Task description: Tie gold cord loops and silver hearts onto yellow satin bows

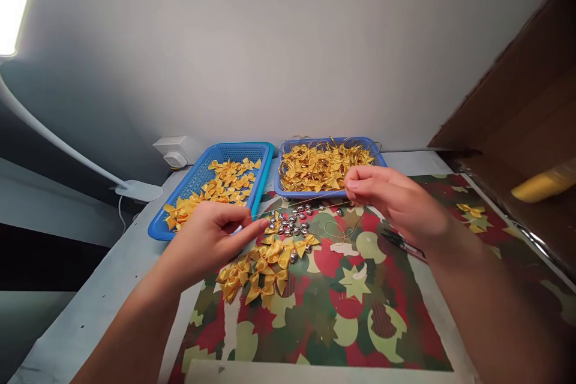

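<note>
A thin gold cord (pixel 310 198) stretches between my two hands above the table. My right hand (pixel 400 204) pinches one end between thumb and fingertips, in front of the right basket. At the cord's other end is my left hand (pixel 216 237), fingers curled around it and thumb pointing right; the exact grip is partly hidden. Just right of the left thumb lie several small silver bells (pixel 291 222). Below them is a loose pile of yellow ribbon bows (pixel 265 264). A loop of the cord hangs down or lies near the bells, below my right hand.
A blue basket (pixel 157 229) of yellow bows stands at the back left. Beside it, another basket (pixel 315 194) holds bows with gold loops. Dark-bladed scissors (pixel 400 243) lie under my right forearm on the patterned sheet (pixel 328 324). A cardboard box (pixel 508 96) and lamp (pixel 58 132) flank the table.
</note>
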`<state>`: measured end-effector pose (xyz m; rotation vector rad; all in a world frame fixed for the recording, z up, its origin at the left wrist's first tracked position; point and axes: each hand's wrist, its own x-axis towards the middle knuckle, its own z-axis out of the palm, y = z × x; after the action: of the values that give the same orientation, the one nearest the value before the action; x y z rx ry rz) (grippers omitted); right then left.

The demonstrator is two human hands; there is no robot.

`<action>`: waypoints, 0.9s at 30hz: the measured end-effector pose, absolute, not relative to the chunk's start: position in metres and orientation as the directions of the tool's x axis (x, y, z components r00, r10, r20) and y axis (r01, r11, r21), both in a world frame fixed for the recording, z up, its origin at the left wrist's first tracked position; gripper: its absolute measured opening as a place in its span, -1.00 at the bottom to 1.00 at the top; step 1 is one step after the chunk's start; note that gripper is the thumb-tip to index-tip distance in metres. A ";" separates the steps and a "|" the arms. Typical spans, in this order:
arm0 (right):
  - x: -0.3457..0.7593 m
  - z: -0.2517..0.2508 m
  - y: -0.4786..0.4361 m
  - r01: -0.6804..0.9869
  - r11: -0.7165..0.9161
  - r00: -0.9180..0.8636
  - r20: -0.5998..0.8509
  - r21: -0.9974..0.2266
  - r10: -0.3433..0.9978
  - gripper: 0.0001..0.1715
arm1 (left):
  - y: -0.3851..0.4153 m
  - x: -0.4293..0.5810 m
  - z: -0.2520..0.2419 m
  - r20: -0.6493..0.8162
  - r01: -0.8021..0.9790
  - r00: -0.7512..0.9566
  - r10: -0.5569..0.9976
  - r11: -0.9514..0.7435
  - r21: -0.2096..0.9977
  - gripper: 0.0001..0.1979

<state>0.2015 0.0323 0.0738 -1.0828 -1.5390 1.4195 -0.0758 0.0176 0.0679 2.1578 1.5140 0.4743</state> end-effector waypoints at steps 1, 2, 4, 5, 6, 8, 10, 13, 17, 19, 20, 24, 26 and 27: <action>0.203 0.074 0.032 0.128 0.022 -0.347 -0.024 -0.991 0.938 -0.72 | 0.018 -0.079 0.069 0.075 0.799 0.311 0.947 -0.303 0.520 -0.50; 0.204 0.075 0.031 0.165 0.025 -0.351 -0.035 -0.986 0.936 -0.70 | 0.018 -0.082 0.070 0.135 0.818 0.287 0.948 -0.316 0.481 -0.50; 0.204 0.075 0.030 0.241 0.025 -0.360 -0.065 -0.970 0.930 -0.66 | 0.018 -0.086 0.072 0.257 0.863 0.243 0.935 -0.329 0.384 -0.53; 0.203 0.076 0.028 0.276 0.020 -0.363 -0.085 -0.961 0.928 -0.65 | 0.018 -0.087 0.072 0.323 0.884 0.225 0.919 -0.332 0.329 -0.55; 0.202 0.077 0.027 0.307 0.012 -0.363 -0.105 -0.952 0.926 -0.66 | 0.018 -0.087 0.072 0.385 0.903 0.212 0.898 -0.330 0.274 -0.56; 0.200 0.078 0.023 0.355 -0.005 -0.365 -0.144 -0.935 0.920 -0.67 | 0.019 -0.087 0.071 0.483 0.933 0.191 0.855 -0.310 0.180 -0.59; 0.199 0.079 0.020 0.384 -0.012 -0.365 -0.163 -0.923 0.917 -0.67 | 0.020 -0.087 0.069 0.520 0.956 0.169 0.837 -0.267 0.119 -0.58; 0.198 0.080 0.018 0.376 -0.013 -0.361 -0.160 -0.926 0.919 -0.67 | 0.024 -0.087 0.068 0.425 0.985 0.065 0.903 -0.126 0.119 -0.59; 0.199 0.080 0.020 0.196 0.004 -0.427 -0.082 -0.981 0.901 -0.70 | 0.032 -0.098 0.071 0.149 0.926 -0.035 0.988 -0.024 0.377 -0.71; 0.199 0.079 0.023 0.083 -0.014 -0.455 -0.050 -0.996 0.889 -0.74 | 0.037 -0.109 0.073 0.058 0.797 0.002 0.998 -0.037 0.603 -0.68; 0.199 0.079 0.024 0.032 -0.033 -0.448 -0.044 -0.999 0.893 -0.75 | 0.041 -0.115 0.074 0.006 0.706 0.027 1.000 -0.023 0.708 -0.67; 0.195 0.076 0.027 -0.049 -0.086 -0.380 -0.061 -0.995 0.923 -0.78 | 0.053 -0.134 0.072 -0.086 0.403 -0.042 0.995 0.096 0.910 -0.65; 0.191 0.072 0.028 -0.020 -0.093 -0.401 -0.077 -0.995 0.913 -0.78 | 0.057 -0.134 0.071 -0.062 0.349 -0.150 0.987 0.112 0.930 -0.65; 0.189 0.070 0.029 -0.009 -0.098 -0.418 -0.086 -0.995 0.905 -0.77 | 0.058 -0.131 0.070 -0.061 0.340 -0.178 0.982 0.120 0.933 -0.64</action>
<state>0.1887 0.0287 0.0702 -1.0220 -1.4495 1.6083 -0.1314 0.0578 0.0704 1.3110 1.6393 1.0692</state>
